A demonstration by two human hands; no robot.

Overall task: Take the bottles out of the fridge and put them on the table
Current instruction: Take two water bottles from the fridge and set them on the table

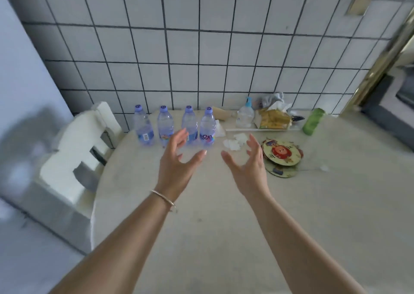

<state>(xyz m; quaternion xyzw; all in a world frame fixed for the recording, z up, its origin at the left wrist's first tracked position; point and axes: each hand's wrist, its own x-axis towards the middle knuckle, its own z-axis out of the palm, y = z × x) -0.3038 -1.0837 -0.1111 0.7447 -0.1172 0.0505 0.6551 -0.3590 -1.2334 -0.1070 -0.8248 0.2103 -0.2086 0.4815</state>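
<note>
Several clear water bottles with purple caps stand upright in a row at the back of the round beige table, near the tiled wall: the leftmost bottle, two middle ones, and the rightmost bottle. My left hand hovers over the table just in front of the row, fingers spread, holding nothing. My right hand is beside it, also open and empty, palm facing the left hand. No fridge is in view.
A white foam block sits at the table's left edge. At the back right are a pump bottle, a tissue pack, a green container, crumpled tissues and round cartoon coasters. A door frame stands at right.
</note>
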